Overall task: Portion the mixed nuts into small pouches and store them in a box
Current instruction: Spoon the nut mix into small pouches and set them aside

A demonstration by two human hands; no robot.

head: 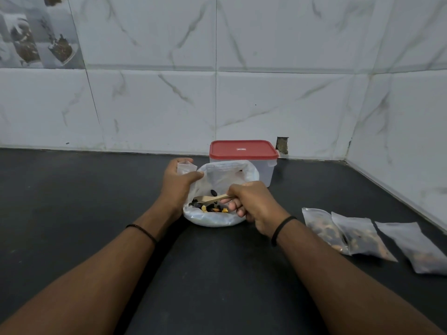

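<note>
Scooping mixed nuts (212, 208) from a plastic bag (217, 218) mid-counter, the right hand (251, 201) pinches a wooden spoon (212, 198); the left hand (179, 182) grips an empty pouch (186, 166). Three filled pouches (358, 234) wait right; the box (243, 155) behind remains lidded.

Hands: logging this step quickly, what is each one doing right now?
Left hand: holds an empty pouch and the bag's edge.
Right hand: grips a wooden spoon.

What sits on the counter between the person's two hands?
In the head view, the open white plastic bag of mixed nuts sits between the left hand and the right hand, which dips a small wooden spoon into it.
</note>
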